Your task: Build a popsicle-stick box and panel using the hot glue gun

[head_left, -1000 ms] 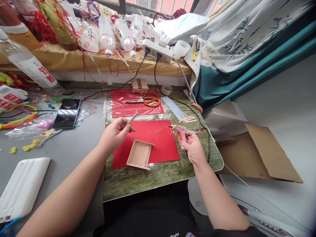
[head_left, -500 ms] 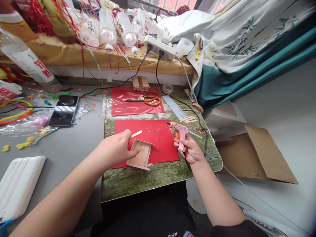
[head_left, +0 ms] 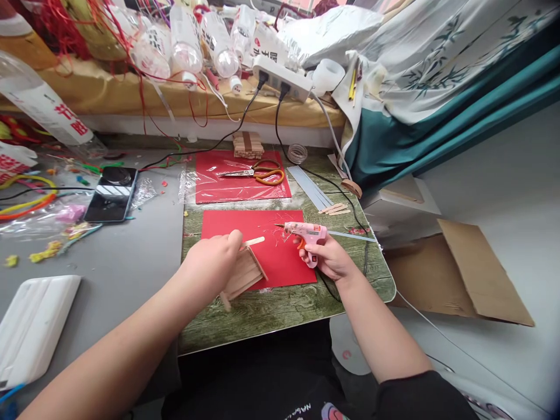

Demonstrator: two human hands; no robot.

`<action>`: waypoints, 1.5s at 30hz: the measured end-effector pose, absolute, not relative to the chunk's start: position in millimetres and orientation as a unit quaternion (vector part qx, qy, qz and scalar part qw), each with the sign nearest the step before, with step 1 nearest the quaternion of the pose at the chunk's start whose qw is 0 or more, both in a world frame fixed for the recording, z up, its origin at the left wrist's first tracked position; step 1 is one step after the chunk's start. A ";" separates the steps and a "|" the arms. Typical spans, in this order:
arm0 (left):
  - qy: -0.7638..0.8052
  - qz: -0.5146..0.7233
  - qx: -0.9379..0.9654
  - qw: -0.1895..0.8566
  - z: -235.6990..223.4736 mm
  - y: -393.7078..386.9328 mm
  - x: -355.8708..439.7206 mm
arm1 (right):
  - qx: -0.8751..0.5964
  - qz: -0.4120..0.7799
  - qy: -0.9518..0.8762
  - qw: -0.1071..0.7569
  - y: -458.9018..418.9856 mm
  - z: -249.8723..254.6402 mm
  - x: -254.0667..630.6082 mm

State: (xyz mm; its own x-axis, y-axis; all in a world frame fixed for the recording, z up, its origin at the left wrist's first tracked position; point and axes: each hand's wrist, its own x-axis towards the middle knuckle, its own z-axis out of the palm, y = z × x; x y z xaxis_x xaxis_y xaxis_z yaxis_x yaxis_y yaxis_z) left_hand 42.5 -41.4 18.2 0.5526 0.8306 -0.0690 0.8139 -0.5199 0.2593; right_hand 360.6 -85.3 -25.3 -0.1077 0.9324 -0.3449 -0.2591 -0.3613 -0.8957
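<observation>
My left hand (head_left: 215, 261) is closed on a popsicle stick (head_left: 254, 240), whose free end points right. Beneath that hand a small panel of popsicle sticks (head_left: 245, 273), with raised edge sticks, sits tilted over the near part of a red sheet (head_left: 286, 265). Whether my fingers also grip the panel is hidden. In my right hand (head_left: 329, 255) is a pink hot glue gun (head_left: 311, 234), a finger by its orange trigger. Its nozzle points left, toward the stick, with a gap between them. A pale glue stick (head_left: 352, 235) projects from its back.
Scissors (head_left: 268, 173) lie on a plastic-wrapped red pack (head_left: 219, 189), with bundled popsicle sticks (head_left: 248, 144) behind. Glue sticks (head_left: 310, 186), loose popsicle sticks (head_left: 336, 209) and a tape roll (head_left: 297, 153) are at the right. Black cords run from a power strip (head_left: 283, 80). A phone (head_left: 111, 194) lies left.
The glue gun has swung level and moved left, its nozzle nearer the stick. My left hand has shifted right with the stick, and the panel has turned and tilted.
</observation>
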 end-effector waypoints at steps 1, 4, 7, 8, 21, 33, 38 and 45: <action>0.472 0.039 0.872 0.122 19.3 -37.0 40.2 | -0.491 0.663 -0.348 0.444 -87.0 -24.4 359.1; 0.467 0.041 0.875 0.118 17.0 -22.9 34.2 | -0.487 0.668 -0.364 0.430 -93.4 -22.0 352.0; 0.442 0.038 0.884 0.147 8.4 -12.6 29.0 | -0.508 0.650 -0.395 0.405 -98.9 -22.0 342.1; 0.439 0.038 0.884 0.157 5.2 -10.5 27.0 | -0.520 0.639 -0.405 0.396 -99.9 -23.1 338.9; 0.519 0.001 0.831 0.199 -6.4 6.8 7.9 | -0.587 0.610 -0.424 0.322 -89.9 -32.3 324.9; 0.494 0.018 0.848 0.192 0.7 3.9 8.7 | -0.537 0.629 -0.435 0.355 -75.2 -41.1 311.2; 0.496 0.041 0.845 0.194 -4.8 4.8 7.2 | -0.565 0.608 -0.463 0.310 -74.8 -41.7 303.8; 0.502 0.038 0.839 0.207 -7.9 5.8 7.4 | -0.597 0.570 -0.484 0.290 -76.6 -47.0 296.4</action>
State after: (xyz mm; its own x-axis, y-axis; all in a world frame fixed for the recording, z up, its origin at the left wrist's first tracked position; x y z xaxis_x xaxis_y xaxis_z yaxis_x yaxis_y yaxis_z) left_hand 7.4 5.8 -7.9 0.4930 0.8581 -0.1439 0.8268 -0.4104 0.3847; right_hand 296.4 -76.6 -47.0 -0.1180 0.9089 -0.4001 0.2474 -0.3633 -0.8982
